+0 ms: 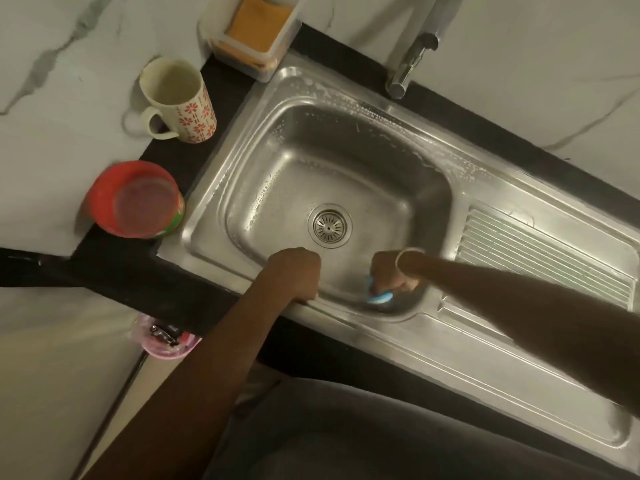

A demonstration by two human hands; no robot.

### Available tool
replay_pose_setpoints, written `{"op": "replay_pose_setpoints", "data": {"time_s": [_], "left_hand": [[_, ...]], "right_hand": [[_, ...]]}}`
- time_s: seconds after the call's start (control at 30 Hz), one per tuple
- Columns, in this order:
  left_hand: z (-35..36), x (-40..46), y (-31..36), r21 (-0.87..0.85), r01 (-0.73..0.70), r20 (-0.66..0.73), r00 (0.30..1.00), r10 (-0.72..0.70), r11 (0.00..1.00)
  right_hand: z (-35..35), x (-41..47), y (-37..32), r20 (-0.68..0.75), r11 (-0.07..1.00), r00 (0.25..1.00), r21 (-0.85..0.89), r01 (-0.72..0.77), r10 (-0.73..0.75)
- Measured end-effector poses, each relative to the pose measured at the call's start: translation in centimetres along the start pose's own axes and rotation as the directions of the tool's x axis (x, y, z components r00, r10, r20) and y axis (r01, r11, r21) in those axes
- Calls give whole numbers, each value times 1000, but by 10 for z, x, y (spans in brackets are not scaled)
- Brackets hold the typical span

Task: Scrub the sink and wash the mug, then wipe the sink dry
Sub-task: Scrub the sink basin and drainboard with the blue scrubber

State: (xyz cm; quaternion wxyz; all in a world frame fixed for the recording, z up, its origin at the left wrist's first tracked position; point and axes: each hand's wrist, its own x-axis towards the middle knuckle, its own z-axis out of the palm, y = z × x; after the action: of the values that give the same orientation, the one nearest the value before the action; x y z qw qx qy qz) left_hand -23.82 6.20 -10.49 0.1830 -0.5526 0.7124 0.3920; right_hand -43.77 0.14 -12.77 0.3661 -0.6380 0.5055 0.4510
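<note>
A steel sink (346, 157) with soap suds along its rim and walls fills the middle of the view, its drain (329, 225) at the bottom. My right hand (389, 275) is down inside the basin at the near wall and grips a blue scrubber (379, 296) pressed against the steel. My left hand (297, 273) holds the near rim of the sink, fingers curled over the edge. A cream mug (180, 100) with red flower print stands upright on the black counter to the left of the sink.
A red tub (136, 199) sits on the counter near the sink's left corner. A clear box with an orange sponge (258, 26) stands at the back. The tap (410, 64) rises behind the basin. A ribbed drainboard (540, 251) lies to the right. A pink bowl (166, 339) hangs below the counter.
</note>
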Motion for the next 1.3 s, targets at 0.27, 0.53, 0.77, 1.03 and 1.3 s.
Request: {"op": "replay_pose_setpoints", "data": {"time_s": [0.27, 0.53, 0.77, 1.03, 1.3], "left_hand": [[-1, 3, 5, 133, 29, -46, 999, -23, 991], [5, -3, 10, 108, 74, -71, 995, -66, 991], [22, -20, 3, 8, 94, -250, 964, -89, 996], [-11, -103, -85, -240, 69, -785, 573, -235, 968], [-53, -138, -163, -417, 129, -676, 617, -402, 900]], "right_hand": [[-10, 9, -46, -48, 970, 993, 216, 114, -106], [-31, -14, 9, -299, 859, 954, -483, -166, 17], [-69, 6, 67, -614, 920, 787, -335, -201, -51], [32, 19, -11, -185, 995, 980, -85, 57, -71], [-52, -81, -182, -706, 607, 629, 354, 711, -325]]}}
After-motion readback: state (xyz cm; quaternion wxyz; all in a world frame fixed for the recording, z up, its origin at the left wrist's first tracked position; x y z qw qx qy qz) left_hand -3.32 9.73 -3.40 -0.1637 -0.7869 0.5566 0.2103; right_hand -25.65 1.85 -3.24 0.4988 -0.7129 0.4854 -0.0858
